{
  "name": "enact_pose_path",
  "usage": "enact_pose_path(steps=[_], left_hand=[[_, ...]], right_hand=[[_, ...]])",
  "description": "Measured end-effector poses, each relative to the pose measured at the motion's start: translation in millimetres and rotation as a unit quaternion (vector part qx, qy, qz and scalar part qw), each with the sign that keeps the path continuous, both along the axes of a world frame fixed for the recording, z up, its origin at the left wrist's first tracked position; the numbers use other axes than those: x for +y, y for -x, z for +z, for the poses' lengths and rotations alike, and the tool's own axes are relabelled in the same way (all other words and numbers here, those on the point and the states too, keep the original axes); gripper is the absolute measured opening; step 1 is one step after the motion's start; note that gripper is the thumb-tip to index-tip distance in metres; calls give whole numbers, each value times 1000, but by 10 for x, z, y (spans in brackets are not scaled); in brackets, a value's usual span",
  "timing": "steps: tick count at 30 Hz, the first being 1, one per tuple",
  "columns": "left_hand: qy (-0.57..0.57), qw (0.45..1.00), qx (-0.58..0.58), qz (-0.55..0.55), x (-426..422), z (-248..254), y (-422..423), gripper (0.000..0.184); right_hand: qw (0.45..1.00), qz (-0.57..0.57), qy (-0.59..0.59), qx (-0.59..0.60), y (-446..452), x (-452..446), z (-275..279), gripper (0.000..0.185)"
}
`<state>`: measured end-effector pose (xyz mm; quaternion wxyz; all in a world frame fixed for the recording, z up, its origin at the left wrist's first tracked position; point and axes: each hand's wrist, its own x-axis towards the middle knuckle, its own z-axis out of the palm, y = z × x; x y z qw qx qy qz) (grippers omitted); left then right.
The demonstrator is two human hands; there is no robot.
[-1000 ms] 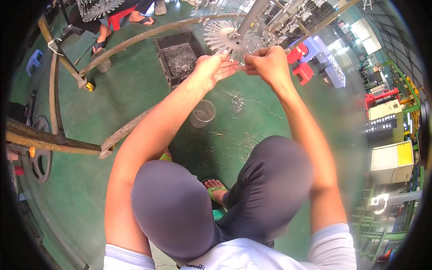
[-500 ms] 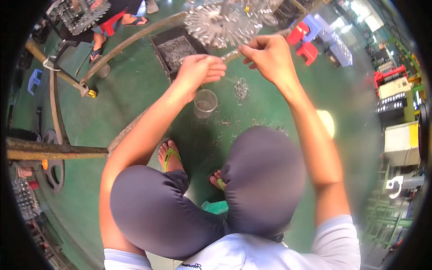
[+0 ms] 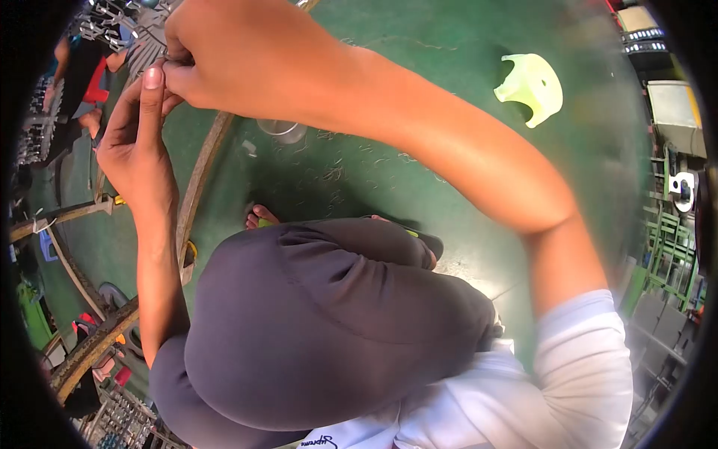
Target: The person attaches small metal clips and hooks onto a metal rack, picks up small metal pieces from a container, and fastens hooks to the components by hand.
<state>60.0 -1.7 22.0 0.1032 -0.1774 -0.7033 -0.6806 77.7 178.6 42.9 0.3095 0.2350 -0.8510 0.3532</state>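
Observation:
My left hand (image 3: 142, 146) is raised at the upper left, its thumb pressed against the fingers. Just above it, my right hand (image 3: 224, 56) is closed with the fingertips bent inward, and the two hands meet. Whatever lies between the fingertips is hidden or too small to name. Behind the fingers is a fan of thin, shiny flat metal pieces (image 3: 146, 52), partly covered by my right hand.
A rusty frame bar (image 3: 202, 172) runs below the hands. A clear plastic cup (image 3: 290, 133) stands on the green floor near scattered small metal bits (image 3: 334, 170). Farther right is a pale yellow stool (image 3: 535, 84). Another person's leg (image 3: 91, 120) shows at the upper left.
Both hands have moved left and come together at the metal pieces. The view has turned, and my knees have swung. The thin strip seen in my right fingers is hidden.

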Motion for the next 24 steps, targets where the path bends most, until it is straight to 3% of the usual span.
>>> enact_pose_path(steps=[2, 4, 8, 12, 16, 19, 23, 24], left_hand=[[-5, 1000, -20, -7, -37, -67, 31, 28], [-29, 998, -43, -25, -21, -102, 41, 27], [-1, 996, -82, -20, -63, -185, 61, 26], [4, 986, -133, -96, -177, -353, 51, 23], [102, 969, -185, -127, -340, -601, -5, 24], [159, 950, -227, -144, -444, -914, -16, 26], [365, 887, -207, -195, -624, -1267, -144, 33], [442, 847, -207, -210, -722, -1394, -187, 33]], right_hand=[[996, 13, -52, 72, 60, 28, 17, 26], [996, -18, 26, 80, 80, -24, 18, 22], [998, 2, 0, 56, 145, 52, 93, 19], [982, 30, 118, -143, -110, 99, 311, 16], [949, 13, 190, -251, -27, 239, 184, 12], [947, 10, 209, -244, -26, 295, 156, 12], [952, -12, 163, -260, -19, 404, 168, 11], [951, -15, 159, -264, -17, 404, 183, 12]])
